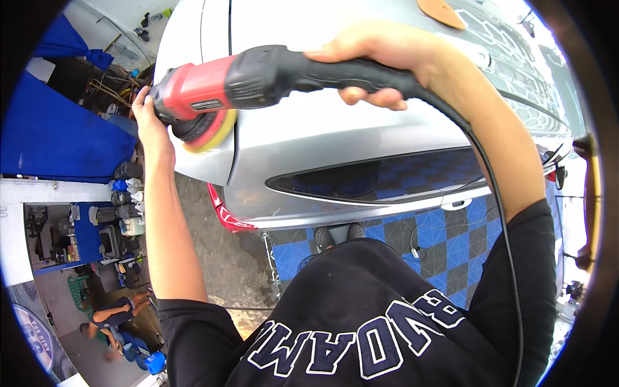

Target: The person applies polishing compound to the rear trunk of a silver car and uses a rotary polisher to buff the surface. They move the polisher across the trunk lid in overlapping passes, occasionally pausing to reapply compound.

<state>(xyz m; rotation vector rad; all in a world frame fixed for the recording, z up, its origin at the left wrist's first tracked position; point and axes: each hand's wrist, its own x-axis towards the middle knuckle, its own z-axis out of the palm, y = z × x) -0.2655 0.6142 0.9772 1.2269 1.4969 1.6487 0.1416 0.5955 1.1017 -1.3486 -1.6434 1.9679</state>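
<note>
A red and black car polisher (200, 87) stretches across the view above the rear of a silver car (290, 150). My right hand (382, 46) is wrapped around its black rear handle. At the other end, my left hand (154, 123) holds the black head of the machine. Beneath that head is a round yellow and red pad (213, 133), slightly blurred, against the rear edge panel by a dark seam. Whether its whole face touches the paint cannot be seen. The black power cord (488, 169) runs from the handle along my right arm.
An orange disc pad (442, 13) and a white bottle (471, 52) lie on the car's upper surface. Below are a side window (377, 176), a red tail light (229, 217) and blue-black floor tiles (445, 242). Jugs (131, 226) and another person (116, 314) are at left.
</note>
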